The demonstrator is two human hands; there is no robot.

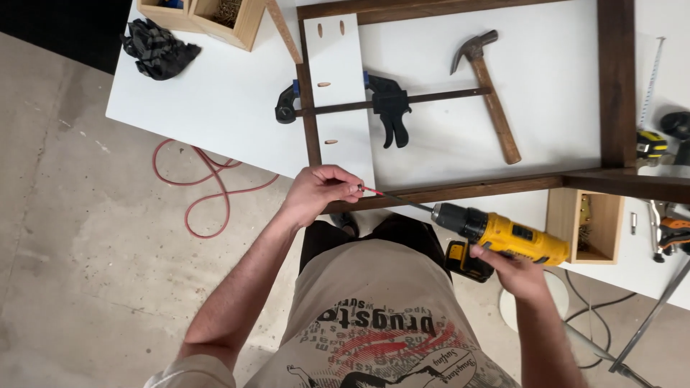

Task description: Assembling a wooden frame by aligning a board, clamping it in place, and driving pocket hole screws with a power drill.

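My right hand [519, 271] grips the handle of a yellow and black cordless drill [503, 236] held sideways, its long thin bit [399, 199] pointing left. My left hand [316, 192] pinches the tip of that bit at the near edge of a dark wooden frame [460, 190]. A white board [338, 93] with slotted pocket holes lies on the frame's left side, held by a black bar clamp [388, 104].
A hammer [492, 93] lies inside the frame on the white table [215, 108]. Wooden boxes [230, 18] and a dark cloth [158, 49] sit at the far left; another box [586, 226], a tape measure [650, 144] and tools lie at right. A red cord [208, 187] lies on the concrete floor.
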